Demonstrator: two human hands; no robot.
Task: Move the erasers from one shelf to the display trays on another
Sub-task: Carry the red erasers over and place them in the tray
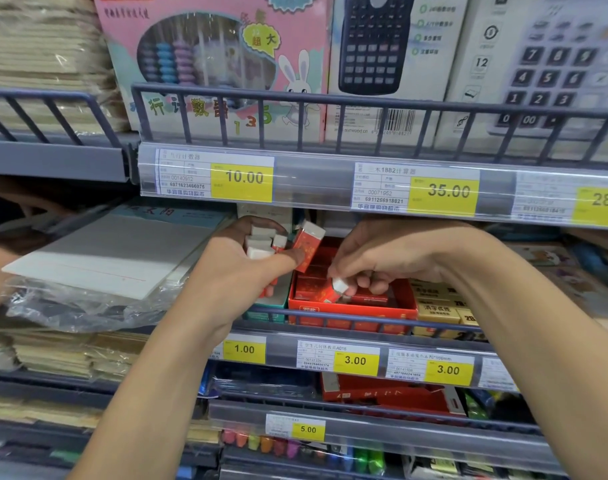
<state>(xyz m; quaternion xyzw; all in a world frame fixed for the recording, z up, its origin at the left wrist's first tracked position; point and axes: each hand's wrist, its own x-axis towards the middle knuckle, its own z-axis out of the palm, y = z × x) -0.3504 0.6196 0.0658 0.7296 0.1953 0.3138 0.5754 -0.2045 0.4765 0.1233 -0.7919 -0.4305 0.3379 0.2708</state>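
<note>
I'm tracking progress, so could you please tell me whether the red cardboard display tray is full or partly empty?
Partly empty. The red cardboard display tray shows bare floor on its right side; red-sleeved erasers fill only the left.

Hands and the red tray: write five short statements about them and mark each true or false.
1. The left hand holds several erasers at once. True.
2. The right hand is empty. False: it pinches one eraser over the red display tray.
3. The red display tray sits behind a shelf rail. True.
4. The price tag below the left hand reads 5.00. False: it reads 1.00.
5. Both hands are on the top shelf with the calculator boxes. False: they work on the shelf below it.
</note>
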